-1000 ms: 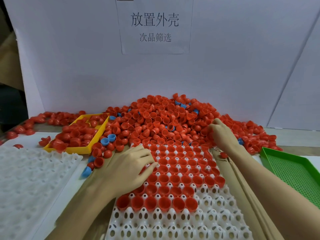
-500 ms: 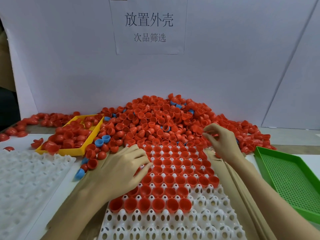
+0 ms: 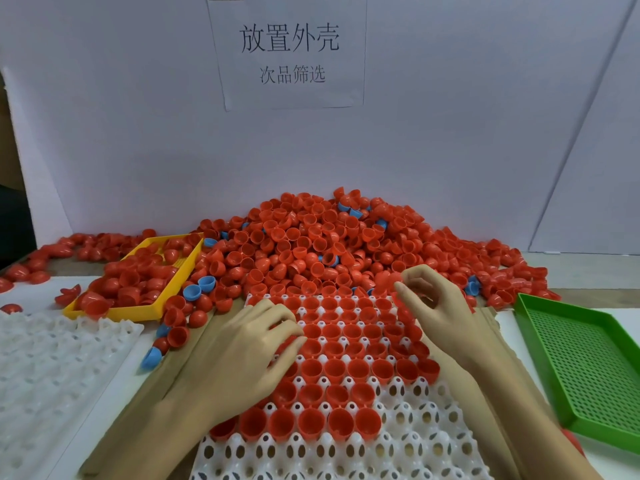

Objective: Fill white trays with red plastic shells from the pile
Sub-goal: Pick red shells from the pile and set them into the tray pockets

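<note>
Head view, the only one.

Item: white moulded plastic tray with rows of round cups [image 3: 408, 441], lying on brown cardboard directly in front of the person. Far rows filled with red shells, open side up; near rows bare, and some near-right cups unfilled.

Item: pile of red hemispherical plastic shells [image 3: 311, 244], heaped against the white backboard, its near edge spilling onto the tray's far rim. A few blue shells mixed in.

Item: left hand [image 3: 249, 355], palm down on the tray's left side, fingers loosely bent over seated shells. Whether it grips anything underneath cannot be told.

Item: right hand [image 3: 434, 303], raised above the tray's far right corner, just beside the pile's foot. Thumb and fingers curled close together as for a pinch; no shell is plainly visible between them, so whether it holds one cannot be told.

Step in hand, by judgement: seating shells row by row, tray roughly two-thirds full. Next move calls for dropping a shell, mouth up, into a bare cup.

Also present: yellow plastic tray of red shells [image 3: 138, 311], far left; second white tray [image 3: 52, 368], left; green perforated tray [image 3: 581, 362], right.
</note>
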Available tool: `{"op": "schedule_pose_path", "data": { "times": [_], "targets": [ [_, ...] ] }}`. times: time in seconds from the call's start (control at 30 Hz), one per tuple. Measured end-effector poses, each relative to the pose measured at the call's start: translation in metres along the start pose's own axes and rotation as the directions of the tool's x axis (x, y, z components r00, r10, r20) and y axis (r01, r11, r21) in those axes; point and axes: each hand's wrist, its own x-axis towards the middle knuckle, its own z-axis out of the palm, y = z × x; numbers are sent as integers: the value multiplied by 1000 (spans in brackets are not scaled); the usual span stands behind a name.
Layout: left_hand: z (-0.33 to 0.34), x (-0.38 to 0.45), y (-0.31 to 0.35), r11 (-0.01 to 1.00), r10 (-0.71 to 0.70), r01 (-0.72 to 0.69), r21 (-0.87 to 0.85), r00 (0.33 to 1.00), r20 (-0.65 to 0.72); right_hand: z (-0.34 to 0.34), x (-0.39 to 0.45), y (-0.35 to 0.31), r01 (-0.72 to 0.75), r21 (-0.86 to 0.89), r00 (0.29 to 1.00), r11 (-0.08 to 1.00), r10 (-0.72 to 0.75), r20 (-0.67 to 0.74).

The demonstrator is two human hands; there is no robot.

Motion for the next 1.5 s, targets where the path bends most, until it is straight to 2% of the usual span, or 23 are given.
{"op": "schedule_pose_path", "data": {
  "times": [0.13,0.27,0.33,0.43,0.6,0.73,0.83,0.9,1.0,1.07,1.13,1.2,1.33,1.5],
  "targets": [
    [3,0,-4,1000,-23,23,0,1000,-12,-2,-5,-7,-135,248,990,959,122,67],
    [5,-1,-5,999,-31,31,14,999,-8,-5,-5,-4,-269,425,963,864,241,120],
    [6,-1,-6,999,-30,30,19,1000,-9,-8,-6,-1,-299,451,954,841,270,129],
    [7,-2,-6,999,-29,29,22,1000,-8,-11,-7,2,-266,326,964,907,253,83],
    [9,0,-9,999,-43,43,32,999,-13,-11,-7,-2,-237,219,971,946,233,44],
    [10,-1,-15,984,-164,165,71,986,-30,-11,-9,-5,-136,108,989,985,130,64],
    [9,-2,-23,954,-273,275,120,962,-31,-21,-9,-9,-3,-55,987,998,12,159],
    [9,-3,-30,919,-359,355,170,933,-9,-33,-12,-15,47,-134,945,990,-1,328],
    [11,-6,-38,856,-481,461,234,876,32,-45,-18,-27,91,-189,800,978,41,599],
    [11,-7,-42,827,-528,498,261,848,56,-44,-23,-35,69,-213,704,975,104,703],
    [12,-9,-46,807,-557,514,290,826,85,-41,-27,-40,85,-262,641,961,148,753],
    [13,-10,-48,791,-578,527,312,810,99,-33,-32,-41,116,-329,623,937,189,759],
    [15,-9,-46,785,-584,534,315,807,88,-19,-39,-46,108,-433,648,895,267,713],
    [17,-10,-50,788,-608,577,216,783,128,-13,-43,-51,119,-510,655,852,318,685]
  ]
}}
